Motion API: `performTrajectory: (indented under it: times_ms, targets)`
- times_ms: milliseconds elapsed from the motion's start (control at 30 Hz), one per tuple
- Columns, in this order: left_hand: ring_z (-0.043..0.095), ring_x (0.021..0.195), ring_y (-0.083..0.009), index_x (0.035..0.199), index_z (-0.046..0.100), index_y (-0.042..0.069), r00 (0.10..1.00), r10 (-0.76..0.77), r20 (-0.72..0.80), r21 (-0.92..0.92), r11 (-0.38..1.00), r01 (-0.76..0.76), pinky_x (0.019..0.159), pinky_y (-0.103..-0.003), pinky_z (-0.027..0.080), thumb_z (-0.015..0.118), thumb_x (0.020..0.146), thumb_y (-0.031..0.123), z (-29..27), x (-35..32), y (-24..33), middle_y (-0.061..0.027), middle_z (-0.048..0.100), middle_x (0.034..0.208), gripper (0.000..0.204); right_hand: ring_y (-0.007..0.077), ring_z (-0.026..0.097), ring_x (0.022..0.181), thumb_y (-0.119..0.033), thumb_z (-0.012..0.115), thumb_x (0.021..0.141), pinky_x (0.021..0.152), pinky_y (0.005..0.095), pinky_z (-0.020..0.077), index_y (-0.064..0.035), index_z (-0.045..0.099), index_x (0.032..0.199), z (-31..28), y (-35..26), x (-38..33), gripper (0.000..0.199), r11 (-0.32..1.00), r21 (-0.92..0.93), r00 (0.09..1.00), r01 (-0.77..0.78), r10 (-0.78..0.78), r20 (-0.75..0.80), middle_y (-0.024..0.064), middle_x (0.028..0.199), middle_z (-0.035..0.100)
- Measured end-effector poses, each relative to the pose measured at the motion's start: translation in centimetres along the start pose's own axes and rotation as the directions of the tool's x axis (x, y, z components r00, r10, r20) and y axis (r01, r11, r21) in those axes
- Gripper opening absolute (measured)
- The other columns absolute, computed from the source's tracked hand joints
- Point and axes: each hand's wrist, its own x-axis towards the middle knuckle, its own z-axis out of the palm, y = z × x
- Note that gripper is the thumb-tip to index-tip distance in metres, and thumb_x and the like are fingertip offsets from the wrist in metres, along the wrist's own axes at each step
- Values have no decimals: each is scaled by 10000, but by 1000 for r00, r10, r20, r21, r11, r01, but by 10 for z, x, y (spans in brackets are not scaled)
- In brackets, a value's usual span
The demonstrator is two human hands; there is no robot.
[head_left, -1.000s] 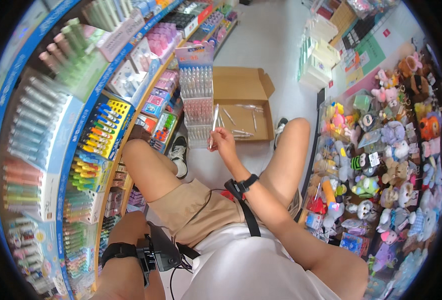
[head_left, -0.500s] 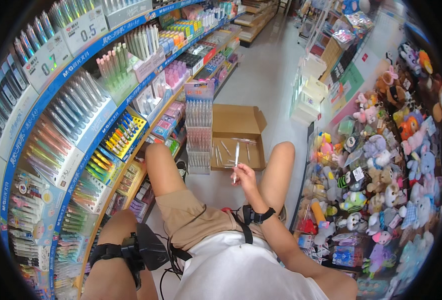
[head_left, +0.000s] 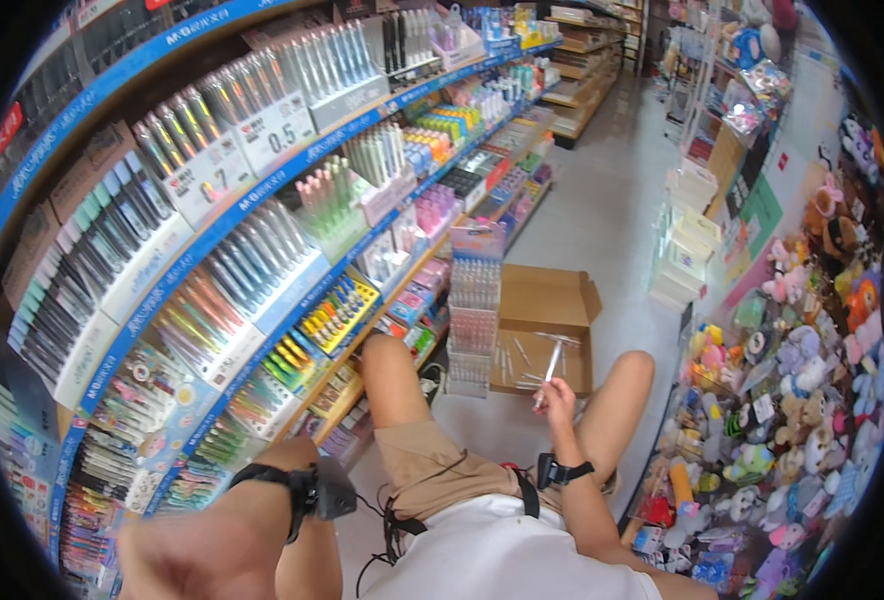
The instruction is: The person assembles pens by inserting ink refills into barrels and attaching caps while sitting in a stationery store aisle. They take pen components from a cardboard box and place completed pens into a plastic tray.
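My right hand (head_left: pixel 557 403) is closed around a slim whitish pen (head_left: pixel 555 361), which tilts upward and away from me. Just beyond that hand lies an open brown cardboard box (head_left: pixel 540 285) with several loose pens (head_left: pixel 521 351) in it. Against the box's left side stands a tall clear display rack (head_left: pixel 475 325) filled with rows of pens. My left hand (head_left: pixel 177 555) is a blurred shape at the lower left, close to the camera, in front of the lower pen shelves. Its fingers cannot be made out, nor whether it holds anything.
Tiered shelves with blue edge strips (head_left: pixel 292 165) and many pens run along my left. Plush toys (head_left: pixel 812 400) crowd the right side. White boxes (head_left: pixel 684 245) stand by the aisle floor (head_left: pixel 582 210) ahead. My bare knees flank the cardboard box.
The view has swung left, so the scene sits farther right and lower. My left hand has come into view, blurred, at the lower left. My right hand still grips the pen.
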Motion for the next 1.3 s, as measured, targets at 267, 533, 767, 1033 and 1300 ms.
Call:
performTrajectory:
  times_ms: [267, 533, 767, 1033, 1300]
  targets:
    - [595, 640, -169, 966, 742, 94, 572, -820, 26, 542, 492, 681, 567, -264, 457, 795, 700, 84, -43, -109, -42, -55, 638, 774, 271, 113, 555, 448, -186, 601, 914, 373, 220, 427, -63, 566, 965, -5, 10, 14, 137, 1000, -14, 1000, -13, 13, -2, 31, 651, 593]
    - [596, 593, -117, 1146, 664, 82, -185, -949, 256, 566, -8, 825, 544, -267, 467, 695, 829, 169, -44, -271, -82, -41, 679, 813, 330, 90, 556, 488, -184, 567, 947, 397, 209, 440, -64, 578, 1019, 16, -28, 37, 140, 992, -110, 994, 59, -48, 100, 14, 670, 578]
    - [626, 648, -174, 1249, 566, 50, -155, -964, 218, 368, -66, 928, 607, -306, 493, 700, 834, 198, -56, -368, -152, -96, 680, 824, 461, 56, 541, 594, -74, 606, 911, 500, 215, 470, -4, 634, 1053, 64, -133, 108, 161, 903, -321, 881, 286, -116, 459, -14, 711, 573]
    - [608, 679, -87, 1085, 627, -54, -412, -862, 296, 73, -410, 909, 613, -219, 503, 607, 929, 112, -37, -480, -150, -43, 630, 800, 229, 78, 564, 607, -2, 689, 825, 524, 220, 432, 12, 665, 973, 71, -148, 154, 150, 724, -397, 745, 564, -238, 623, 20, 706, 596]
    - [645, 695, -100, 987, 660, 7, -595, -683, 423, 26, -647, 762, 625, -237, 514, 600, 897, 94, -9, -484, -132, -59, 686, 787, 139, 47, 498, 664, -219, 643, 911, 563, 199, 392, -70, 650, 963, 78, -131, 149, 158, 999, -40, 944, -16, 29, 329, -44, 778, 550]
